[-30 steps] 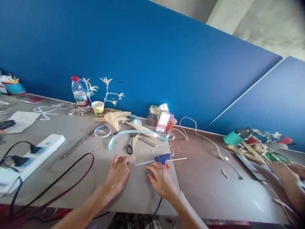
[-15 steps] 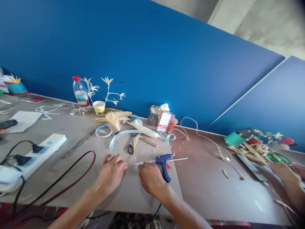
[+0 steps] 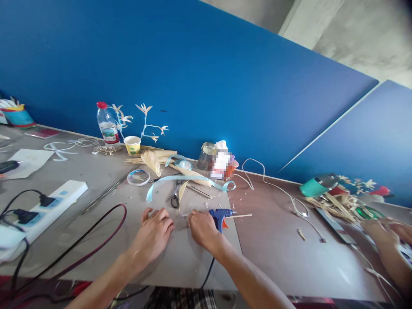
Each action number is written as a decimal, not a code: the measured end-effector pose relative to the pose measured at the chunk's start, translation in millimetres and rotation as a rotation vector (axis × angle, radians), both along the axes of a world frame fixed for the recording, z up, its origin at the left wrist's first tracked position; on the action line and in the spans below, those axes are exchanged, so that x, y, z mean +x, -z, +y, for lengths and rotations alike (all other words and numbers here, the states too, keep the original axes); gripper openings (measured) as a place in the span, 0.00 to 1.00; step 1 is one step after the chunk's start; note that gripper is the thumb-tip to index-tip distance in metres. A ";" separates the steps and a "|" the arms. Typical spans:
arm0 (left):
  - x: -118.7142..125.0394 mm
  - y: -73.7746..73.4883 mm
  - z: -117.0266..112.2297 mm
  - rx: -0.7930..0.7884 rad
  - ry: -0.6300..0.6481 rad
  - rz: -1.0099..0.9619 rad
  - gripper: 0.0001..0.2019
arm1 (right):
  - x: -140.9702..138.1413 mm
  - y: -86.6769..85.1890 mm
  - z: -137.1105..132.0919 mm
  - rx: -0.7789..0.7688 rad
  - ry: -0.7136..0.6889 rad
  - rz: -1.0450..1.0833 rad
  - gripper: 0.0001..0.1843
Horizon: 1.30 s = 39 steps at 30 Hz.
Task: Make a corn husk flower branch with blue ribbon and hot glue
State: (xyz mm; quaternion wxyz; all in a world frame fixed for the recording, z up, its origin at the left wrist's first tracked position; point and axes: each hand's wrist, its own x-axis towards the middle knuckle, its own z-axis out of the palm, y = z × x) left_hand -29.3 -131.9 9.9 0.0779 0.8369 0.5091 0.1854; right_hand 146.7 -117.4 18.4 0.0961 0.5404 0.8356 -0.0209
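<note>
My left hand (image 3: 157,231) rests low over the grey table, fingers curled down and together; whatever is under the fingertips is hidden. Just right of it, my right hand (image 3: 203,228) is closed in a pinch, and I cannot make out what it holds. A blue glue gun (image 3: 220,216) lies right beside that hand, partly covered by the wrist, with a thin pale stick (image 3: 243,215) by its nozzle. Beyond the hands are black scissors (image 3: 175,200), a pale husk piece (image 3: 183,194) and a light blue ribbon (image 3: 180,177).
A power strip (image 3: 48,214) with plugs and looping cables lies on the left. At the back stand a bottle (image 3: 108,128), a paper cup (image 3: 132,146) with husk flowers and a glass jar (image 3: 206,158). Another person's hand (image 3: 380,234) is at far right near a phone (image 3: 334,225).
My right hand has shifted slightly up and now covers more of the glue gun's handle. My left hand has edged right, its fingers still curled. The view has moved a little.
</note>
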 end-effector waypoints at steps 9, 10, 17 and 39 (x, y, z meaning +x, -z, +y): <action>0.0 -5.9 -4.7 0.031 -0.002 -0.043 0.15 | -3.0 3.0 -0.3 -0.025 -0.242 -0.062 0.11; -1.5 -7.3 -4.2 0.032 -0.004 -0.048 0.15 | -1.9 3.7 -1.1 -0.010 -0.269 -0.047 0.11; -18.5 -13.1 -0.2 0.046 -0.048 -0.101 0.13 | 11.6 -9.5 5.3 -0.050 -0.185 0.067 0.11; -8.2 -0.1 36.4 0.059 -0.102 -0.157 0.12 | -0.1 -5.6 37.1 -0.209 -0.044 -0.111 0.06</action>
